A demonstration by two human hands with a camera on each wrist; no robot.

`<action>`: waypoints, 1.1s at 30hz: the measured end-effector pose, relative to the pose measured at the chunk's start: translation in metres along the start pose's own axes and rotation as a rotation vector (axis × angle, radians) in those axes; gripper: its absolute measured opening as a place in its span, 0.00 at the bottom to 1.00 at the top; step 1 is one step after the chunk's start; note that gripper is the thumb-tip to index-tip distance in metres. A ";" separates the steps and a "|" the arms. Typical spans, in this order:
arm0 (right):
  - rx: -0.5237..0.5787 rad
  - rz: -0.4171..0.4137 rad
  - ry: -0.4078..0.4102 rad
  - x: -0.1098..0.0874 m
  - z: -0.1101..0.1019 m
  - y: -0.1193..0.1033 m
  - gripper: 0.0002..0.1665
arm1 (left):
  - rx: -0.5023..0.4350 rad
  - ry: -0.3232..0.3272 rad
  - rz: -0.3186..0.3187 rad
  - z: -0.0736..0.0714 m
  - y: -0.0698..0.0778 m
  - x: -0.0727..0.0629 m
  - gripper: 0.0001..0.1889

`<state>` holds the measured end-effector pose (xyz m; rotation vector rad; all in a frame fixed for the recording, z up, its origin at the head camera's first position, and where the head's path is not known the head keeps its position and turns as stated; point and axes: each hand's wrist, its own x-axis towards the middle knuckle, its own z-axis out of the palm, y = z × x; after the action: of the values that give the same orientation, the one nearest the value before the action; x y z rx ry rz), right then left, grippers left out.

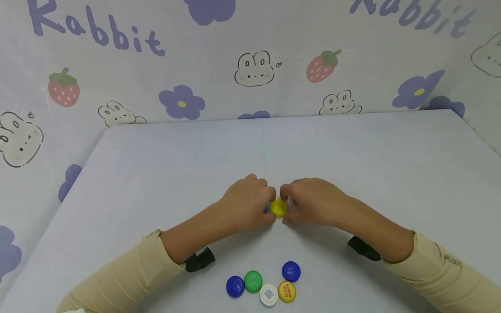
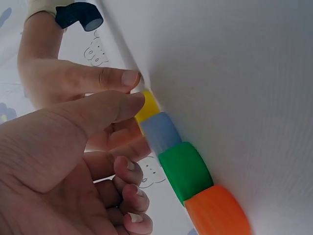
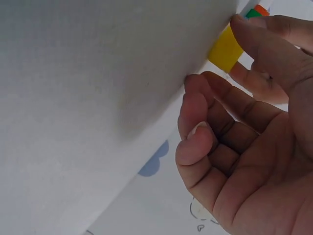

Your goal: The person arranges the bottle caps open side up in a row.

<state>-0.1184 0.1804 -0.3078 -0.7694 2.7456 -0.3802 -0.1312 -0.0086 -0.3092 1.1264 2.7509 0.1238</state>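
A yellow bottle cap [image 1: 278,208] lies between both hands on the white table. My left hand [image 1: 248,202] has its thumb and index finger at opposite sides of this cap, holding it at the end of a row. In the left wrist view a blue cap [image 2: 163,133], a green cap [image 2: 186,172] and an orange cap [image 2: 218,213] continue that row; from the head only a sliver of blue shows. My right hand [image 1: 317,202] is around the yellow cap's right side, thumb overlapping it in the right wrist view, index finger apart from it, other fingers loosely curled.
Nearer the person, several loose caps form a curve: blue [image 1: 235,287], green [image 1: 253,281], white [image 1: 268,295], yellow with print [image 1: 287,291] and another blue cap [image 1: 291,271]. A rabbit-print curtain [image 1: 219,65] hangs behind the table's far edge. Black wrist devices [image 1: 200,260] sit below both forearms.
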 end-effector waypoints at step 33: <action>-0.162 -0.462 0.059 -0.081 0.028 -0.032 0.16 | -0.012 -0.238 0.236 0.005 0.041 -0.071 0.18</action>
<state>-0.0274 0.1926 -0.3094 -1.4624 2.6542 -0.2712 -0.0523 -0.0286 -0.2995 1.3627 2.4025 0.0314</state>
